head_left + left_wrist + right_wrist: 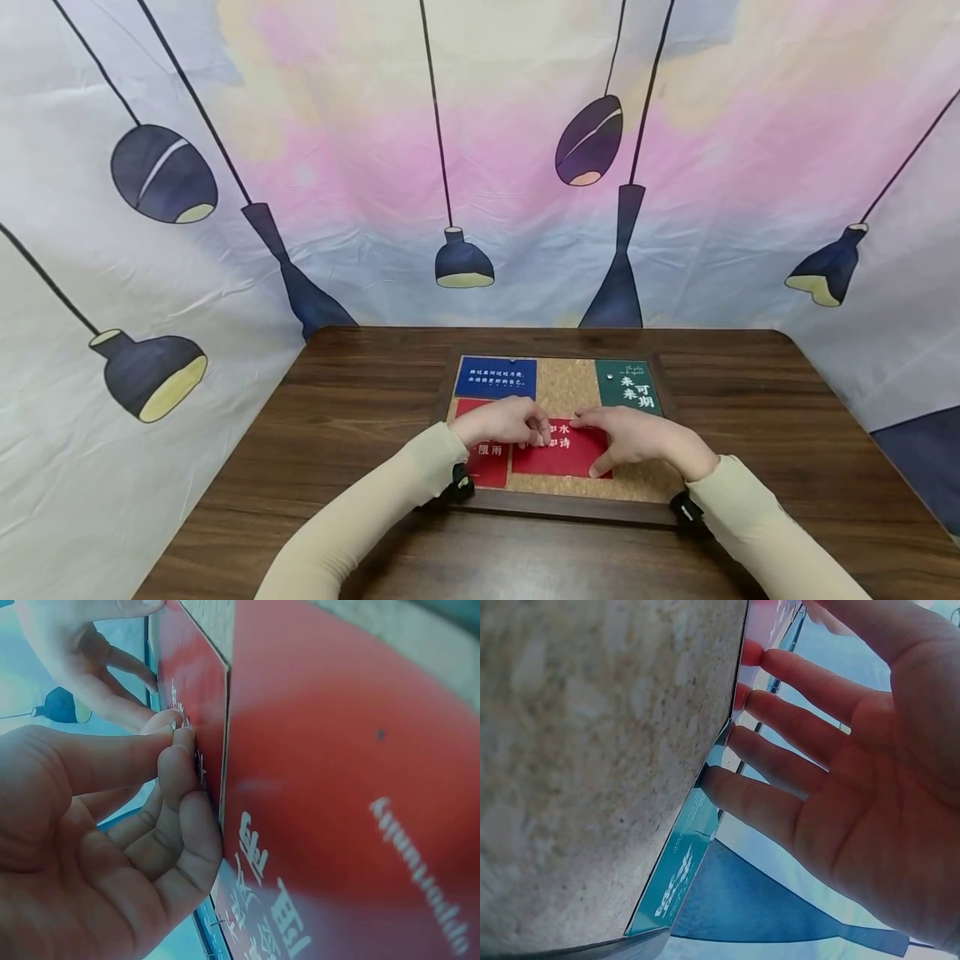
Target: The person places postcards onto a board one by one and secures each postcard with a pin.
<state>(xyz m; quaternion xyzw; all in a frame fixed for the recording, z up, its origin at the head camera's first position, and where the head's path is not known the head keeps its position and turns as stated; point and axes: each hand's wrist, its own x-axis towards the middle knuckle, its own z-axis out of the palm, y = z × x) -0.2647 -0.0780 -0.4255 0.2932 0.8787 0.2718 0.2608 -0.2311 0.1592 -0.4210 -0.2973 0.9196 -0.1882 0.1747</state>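
A red card (562, 460) with white characters lies on the cork board (566, 387). Over its left part, my left hand (504, 422) pinches a tiny silvery pin (174, 726) between thumb and forefinger; the fingers hide most of it. My right hand (643, 435) spreads over the card's right end, its fairly straight fingertips touching the card and the thumb at the lower edge. A second red card (491, 472) lies to the left, partly under my left hand and wrist.
A blue card (495, 388) fills the board's upper left corner, and a green card (624, 398) its upper right, each with a small pin. The dark frame (570, 504) borders the board on a brown wooden table (315, 450). Behind hangs a lamp-patterned cloth (510, 208).
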